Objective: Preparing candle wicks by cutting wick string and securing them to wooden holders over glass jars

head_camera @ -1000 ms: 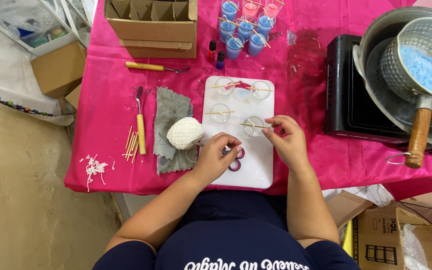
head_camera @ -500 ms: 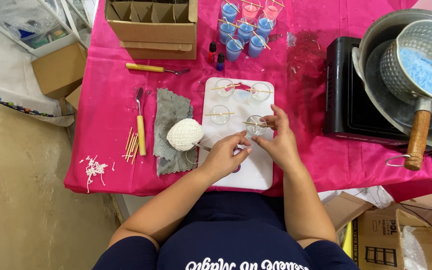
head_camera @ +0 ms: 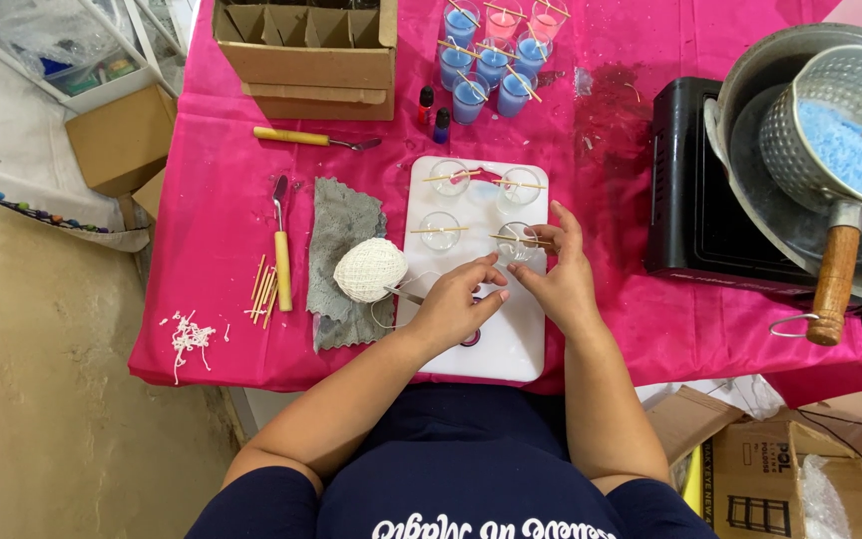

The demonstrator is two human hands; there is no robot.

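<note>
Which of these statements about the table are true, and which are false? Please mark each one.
1. Four clear glasses stand on the white board. True.
2. The ball of white string lies on the grey cloth. True.
3. The pot holds red wax. False: its contents are blue.
4. The right hand is at the glass nearest it. True.
5. The left hand rests on the cardboard box. False: it is over the white board.
</note>
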